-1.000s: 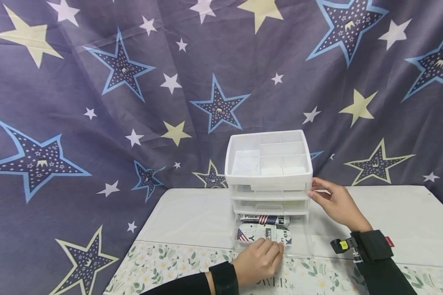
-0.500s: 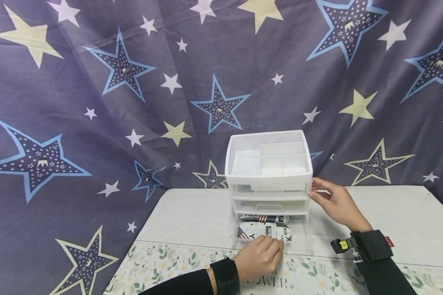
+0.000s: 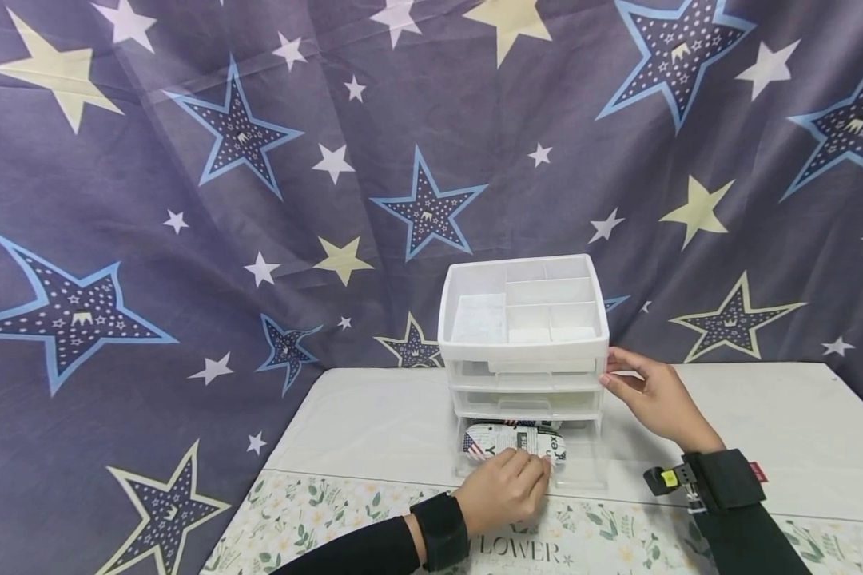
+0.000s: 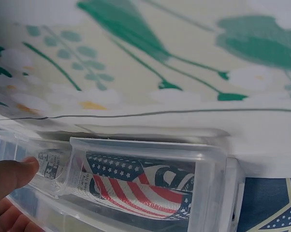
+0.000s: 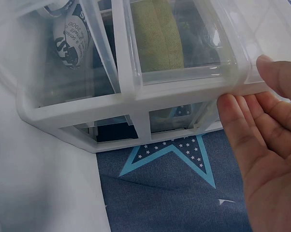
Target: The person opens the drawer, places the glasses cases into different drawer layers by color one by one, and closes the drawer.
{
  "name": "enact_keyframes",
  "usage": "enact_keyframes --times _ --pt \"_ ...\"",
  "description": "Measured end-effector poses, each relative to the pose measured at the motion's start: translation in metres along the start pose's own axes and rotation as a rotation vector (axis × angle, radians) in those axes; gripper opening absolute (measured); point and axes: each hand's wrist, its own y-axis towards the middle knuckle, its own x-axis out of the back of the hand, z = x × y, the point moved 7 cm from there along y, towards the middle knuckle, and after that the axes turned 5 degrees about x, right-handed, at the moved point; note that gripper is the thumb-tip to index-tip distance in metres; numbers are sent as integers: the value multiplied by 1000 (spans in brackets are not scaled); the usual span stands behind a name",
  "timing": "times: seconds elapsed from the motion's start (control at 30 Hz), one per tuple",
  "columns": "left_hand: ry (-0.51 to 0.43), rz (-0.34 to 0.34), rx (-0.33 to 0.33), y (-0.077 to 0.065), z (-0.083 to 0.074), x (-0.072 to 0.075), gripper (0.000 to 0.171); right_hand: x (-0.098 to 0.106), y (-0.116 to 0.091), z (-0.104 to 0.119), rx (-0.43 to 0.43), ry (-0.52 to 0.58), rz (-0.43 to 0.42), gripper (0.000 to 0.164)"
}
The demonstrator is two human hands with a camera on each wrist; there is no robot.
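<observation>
A white drawer cabinet [image 3: 523, 351] with clear drawers stands on the table. Its bottom drawer [image 3: 581, 471] is pulled partly out. My left hand [image 3: 507, 491] is at that drawer's front, thumb against the handle and fingers curled over it, as the left wrist view shows. Inside lies a rounded item with a newsprint-and-flag pattern [image 3: 507, 441]; a second similar one behind is mostly hidden. My right hand [image 3: 662, 403] holds the cabinet's right side at its upper corner. In the right wrist view its thumb and fingertips touch the frame [image 5: 184, 92].
The cabinet's top tray [image 3: 478, 315] has several compartments. A yellowish-green cloth-like thing [image 5: 157, 36] shows through another drawer in the right wrist view. A floral cloth [image 3: 345, 511] covers the table's front part. A star-patterned curtain [image 3: 259, 200] hangs behind.
The bottom drawer has slid a little inward, away from me, with the left hand moving along. Less of the rear patterned item shows. The right hand has stayed in place.
</observation>
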Motion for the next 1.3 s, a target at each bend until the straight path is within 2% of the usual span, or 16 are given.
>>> enact_keyframes --times 0.13,0.23,0.43,0.57,0.7,0.83,0.93,1.03,1.23,1.3 --pt "3 29 -2 -7 -7 -19 52 2 -1 1 7 -3 -3 46" --pt "0 69 -13 -9 -11 -29 46 5 -4 3 12 -2 -12 46" --pt "-13 124 -17 -9 -9 -36 29 4 -4 3 12 -6 -12 45" --pt "-19 156 -5 -9 -7 -39 24 4 -3 3 12 -17 -16 45" --pt "-7 184 3 -9 -6 -43 32 3 -2 3 15 -19 -16 44" --pt "2 205 6 -9 -5 -48 52 3 -1 6 17 -13 -15 45" --pt "16 199 -2 -8 -3 -50 65 2 0 7 18 -15 -17 45" --pt "26 182 -18 -6 0 -47 68 2 0 9 19 -10 -16 45" --pt "41 186 -32 4 12 -30 46 0 0 7 13 -26 -4 46" --pt "45 191 -31 4 13 -30 41 0 -1 7 12 -28 -1 46"
